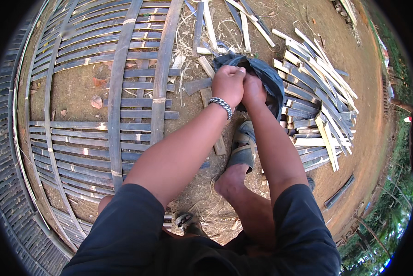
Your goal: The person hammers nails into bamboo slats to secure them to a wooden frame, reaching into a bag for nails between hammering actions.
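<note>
A dark, crumpled bag [270, 79], plastic or cloth, is held out in front of me with its mouth gaping toward the right. My left hand [228, 85], with a braided bracelet [221, 106] on its wrist, is closed with its fingers curled at the bag's near rim. Close against it, my right hand [254, 90] reaches into the bag's mouth. The fold of the bag and my left hand hide its fingers, so its grip does not show. What the bag contains is hidden too.
A heap of split bamboo strips [314, 96] lies right of the bag. To the left spreads a slatted bamboo panel [117, 92]. Thin shavings [186, 41] and loose pieces litter the dirt ground. My sandalled foot [243, 145] stands just below the bag.
</note>
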Tool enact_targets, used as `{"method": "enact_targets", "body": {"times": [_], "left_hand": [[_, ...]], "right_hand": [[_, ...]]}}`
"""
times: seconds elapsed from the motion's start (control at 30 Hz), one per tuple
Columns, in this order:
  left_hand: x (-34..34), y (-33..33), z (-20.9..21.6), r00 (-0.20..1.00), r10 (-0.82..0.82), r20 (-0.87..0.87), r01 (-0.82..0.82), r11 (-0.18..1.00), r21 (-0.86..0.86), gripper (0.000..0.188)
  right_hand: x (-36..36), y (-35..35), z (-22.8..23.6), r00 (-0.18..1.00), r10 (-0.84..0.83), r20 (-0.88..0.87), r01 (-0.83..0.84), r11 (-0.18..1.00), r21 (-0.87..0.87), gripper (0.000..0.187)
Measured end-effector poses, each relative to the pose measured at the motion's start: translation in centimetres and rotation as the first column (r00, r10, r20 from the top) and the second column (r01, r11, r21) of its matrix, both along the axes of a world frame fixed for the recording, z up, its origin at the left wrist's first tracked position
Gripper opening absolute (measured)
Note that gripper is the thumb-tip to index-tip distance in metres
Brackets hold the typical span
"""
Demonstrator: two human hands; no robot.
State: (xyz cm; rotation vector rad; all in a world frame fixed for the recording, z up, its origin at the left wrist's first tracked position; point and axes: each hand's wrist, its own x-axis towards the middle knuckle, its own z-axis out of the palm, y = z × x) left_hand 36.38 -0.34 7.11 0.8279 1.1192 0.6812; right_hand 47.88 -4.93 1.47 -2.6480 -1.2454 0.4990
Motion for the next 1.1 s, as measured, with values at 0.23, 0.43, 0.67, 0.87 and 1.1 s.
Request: {"method": "enact_targets", "body": {"times": [0.23, 0.43, 0.67, 0.87, 1.1], "left_hand": [[-1.9, 1.7, -4.3, 0.901, -0.071, -0.429, 0.21, 0.935, 0.287, 0.022], [-1.6, 1.3, -4.5, 0.803, -0.076, -0.592, 0.444, 0.739, 0.507, 0.024], [-5.1, 0.3, -2.0, 0.925, -0.232, -0.3, 0.362, 0.775, 0.518, 0.021], [-14.1, -3.9, -1.2, 0.882, -0.327, -0.339, 0.43, 0.853, 0.296, 0.015], [-24.2, -8.4, -3.7, 0.877, 0.09, -0.471, 0.12, 0.909, 0.398, 0.01]], "right_hand": [[-0.4, -0.5, 0.4, 0.997, -0.054, -0.05, 0.051, 0.997, -0.052, 0.025], [0.1, -1.9, 3.1, 0.971, -0.087, -0.223, 0.159, 0.932, 0.326, 0.023], [-2.6, -2.2, 7.7, 0.773, 0.086, -0.628, 0.178, 0.922, 0.345, 0.016], [-7.7, -4.5, 8.3, 0.761, 0.494, -0.421, -0.34, 0.856, 0.39, 0.015], [-12.4, -9.9, 3.0, 0.868, 0.467, -0.169, -0.455, 0.884, 0.11, 0.065]]}}
